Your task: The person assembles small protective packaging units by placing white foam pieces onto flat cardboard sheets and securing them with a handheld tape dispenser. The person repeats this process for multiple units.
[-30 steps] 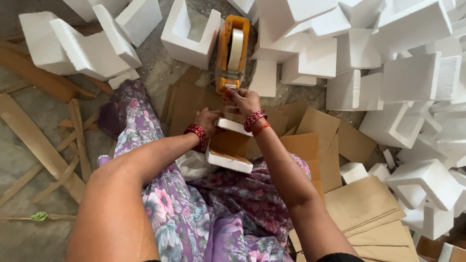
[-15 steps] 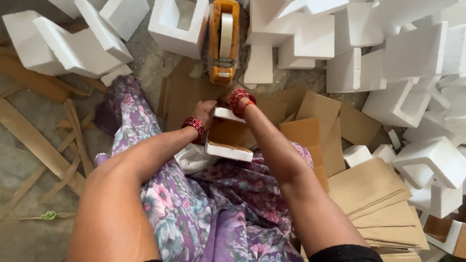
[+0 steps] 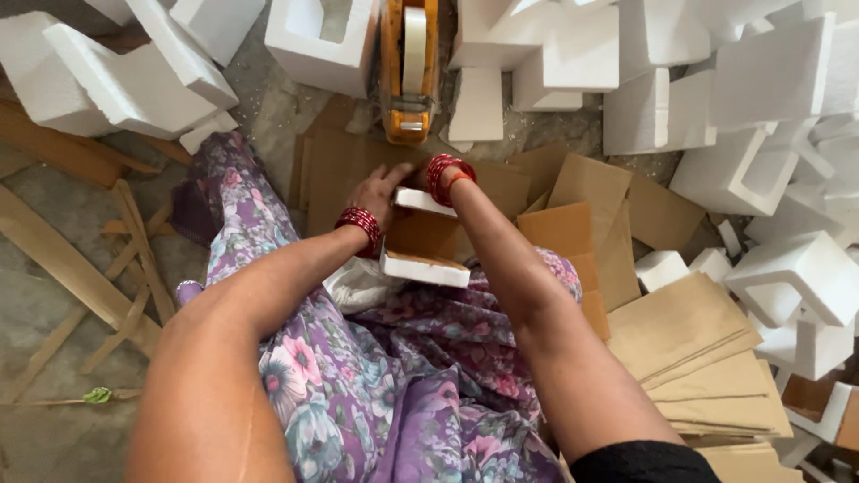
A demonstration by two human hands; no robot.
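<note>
Resting in the lap, the foam-capped cardboard box [image 3: 420, 246] points its long axis away from the person toward the orange tape dispenser [image 3: 409, 76] on the floor. The left hand [image 3: 380, 190] grips its far end; the right hand [image 3: 428, 174] is hidden there, grip indeterminate.

Both hands on a small cardboard box [image 3: 429, 241] w/ white foam pieces at its ends, held over the lap; left hand [image 3: 380, 192] on its far left side, right hand mostly hidden behind the box. Orange tape dispenser [image 3: 407, 76] stands just beyond on the floor, white foam blocks [image 3: 769, 98] & flat cardboard sheets [image 3: 689, 331] piled around.
</note>
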